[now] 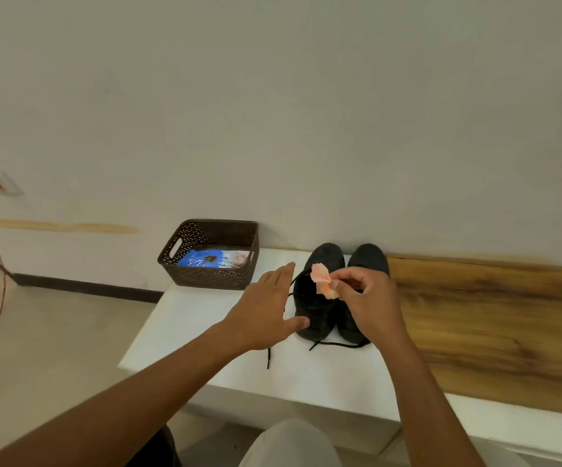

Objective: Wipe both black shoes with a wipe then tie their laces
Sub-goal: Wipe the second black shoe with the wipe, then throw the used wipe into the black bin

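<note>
Two black shoes stand side by side on a white bench (185, 335), toes toward the wall. The left shoe (316, 308) has loose laces (336, 345) trailing over the bench in front. The right shoe (367, 257) is partly hidden by my right hand (370, 305), which pinches a crumpled pink wipe (323, 281) above the left shoe. My left hand (269, 308) hovers open just left of the left shoe, fingers spread, thumb close to the shoe's side.
A dark brown woven basket (205, 274) with a blue wipe pack (202, 259) stands at the bench's back left, against the wall. A wooden panel (491, 315) lies to the right of the shoes. A red cable (1, 264) hangs from a wall socket at far left.
</note>
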A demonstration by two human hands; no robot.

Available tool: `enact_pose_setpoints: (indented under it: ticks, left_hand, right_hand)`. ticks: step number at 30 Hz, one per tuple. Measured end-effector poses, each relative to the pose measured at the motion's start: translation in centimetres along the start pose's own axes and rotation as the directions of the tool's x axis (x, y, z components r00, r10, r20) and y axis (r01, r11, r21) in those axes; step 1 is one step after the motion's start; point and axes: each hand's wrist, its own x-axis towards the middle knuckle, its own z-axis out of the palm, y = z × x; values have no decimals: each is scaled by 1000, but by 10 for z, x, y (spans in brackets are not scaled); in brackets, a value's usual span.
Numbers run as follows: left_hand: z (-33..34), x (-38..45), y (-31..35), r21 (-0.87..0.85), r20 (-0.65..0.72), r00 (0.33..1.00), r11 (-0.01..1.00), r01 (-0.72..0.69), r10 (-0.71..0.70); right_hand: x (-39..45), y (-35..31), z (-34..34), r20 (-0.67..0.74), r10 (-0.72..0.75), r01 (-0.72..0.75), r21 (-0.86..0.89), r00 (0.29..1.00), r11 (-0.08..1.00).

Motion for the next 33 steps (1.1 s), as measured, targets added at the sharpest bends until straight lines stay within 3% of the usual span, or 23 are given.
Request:
enact_pose_setpoints:
  ticks: [6, 15, 27, 33]
  left_hand:
    - [-9, -54, -29, -14, -48, 996, 997, 81, -81]
    - [-19, -148, -97, 20, -104, 963, 968, 250, -247]
    - [11, -303, -206, -58, -106, 849, 856, 514, -517]
    - [62, -363, -240, -137, -7, 786, 780, 611, -618]
  right_hand:
    - [-28, -20, 31, 119, 35, -31, -38, 992, 999]
    - [-73, -83, 113, 348, -48, 88, -100, 936, 991]
    - [-143, -131, 277, 644, -72, 207, -136, 761, 969]
    - [-186, -122, 353, 741, -9, 242, -209, 671, 947]
